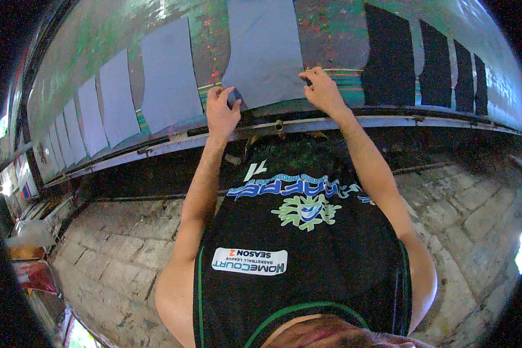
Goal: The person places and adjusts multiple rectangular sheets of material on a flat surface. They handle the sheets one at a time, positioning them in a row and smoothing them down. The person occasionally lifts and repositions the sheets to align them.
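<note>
On the long, paint-flecked table before me lies a large blue-grey cut fabric panel (265, 56). My left hand (224, 108) pinches its lower left corner, which is folded up and shows a darker underside. At the lower right edge, my right hand (324, 89) grips a bit of the panel between thumb and fingers. Another blue-grey panel (169, 78) lies flat just left of it. To the right of my right hand lies a black fabric panel (389, 56), untouched.
Several smaller-looking blue-grey panels (119, 100) run along the table to the left, and more black panels (435, 65) to the right. A metal rail (304, 126) with a short pipe stub edges the table. Below is a block-paved floor (113, 256).
</note>
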A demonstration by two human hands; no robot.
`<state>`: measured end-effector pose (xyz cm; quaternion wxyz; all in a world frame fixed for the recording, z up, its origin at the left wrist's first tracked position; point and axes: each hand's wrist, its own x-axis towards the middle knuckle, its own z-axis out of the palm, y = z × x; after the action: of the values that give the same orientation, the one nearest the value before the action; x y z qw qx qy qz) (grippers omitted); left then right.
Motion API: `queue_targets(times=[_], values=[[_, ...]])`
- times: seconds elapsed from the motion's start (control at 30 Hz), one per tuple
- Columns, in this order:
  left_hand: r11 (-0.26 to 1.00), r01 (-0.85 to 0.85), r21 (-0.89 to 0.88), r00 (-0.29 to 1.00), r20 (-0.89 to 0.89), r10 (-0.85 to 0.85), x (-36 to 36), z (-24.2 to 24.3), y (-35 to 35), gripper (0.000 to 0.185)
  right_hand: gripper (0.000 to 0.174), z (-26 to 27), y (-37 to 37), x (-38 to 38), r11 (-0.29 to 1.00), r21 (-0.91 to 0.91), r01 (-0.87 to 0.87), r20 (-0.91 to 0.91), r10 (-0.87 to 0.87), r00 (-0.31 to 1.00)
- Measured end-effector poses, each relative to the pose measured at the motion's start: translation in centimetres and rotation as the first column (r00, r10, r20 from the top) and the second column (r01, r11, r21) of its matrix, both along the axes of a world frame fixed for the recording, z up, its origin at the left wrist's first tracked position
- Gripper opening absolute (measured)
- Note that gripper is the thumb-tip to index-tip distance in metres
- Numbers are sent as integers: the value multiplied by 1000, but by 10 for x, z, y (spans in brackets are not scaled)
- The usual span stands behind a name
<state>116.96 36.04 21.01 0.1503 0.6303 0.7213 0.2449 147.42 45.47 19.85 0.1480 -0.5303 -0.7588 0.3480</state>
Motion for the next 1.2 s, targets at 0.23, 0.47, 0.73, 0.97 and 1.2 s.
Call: queue_targets(times=[0.23,0.47,0.73,0.97,1.2], values=[[951,300,80,907,-334,-258,25,30,70,64,30,54,17,-16,997,-37,74,-56,-76,995],[858,513,-26,811,-313,-494,51,56,135,83,25,120,28,-69,971,43,234,-61,-232,971],[754,657,4,721,-295,-626,43,103,197,84,25,178,69,-88,924,101,369,-122,-357,926],[904,424,-56,862,-282,-422,-64,195,179,85,25,243,78,-121,907,57,416,-99,-410,907],[902,426,-70,872,-233,-430,-190,209,193,86,32,238,99,-235,951,90,295,20,-297,955]])
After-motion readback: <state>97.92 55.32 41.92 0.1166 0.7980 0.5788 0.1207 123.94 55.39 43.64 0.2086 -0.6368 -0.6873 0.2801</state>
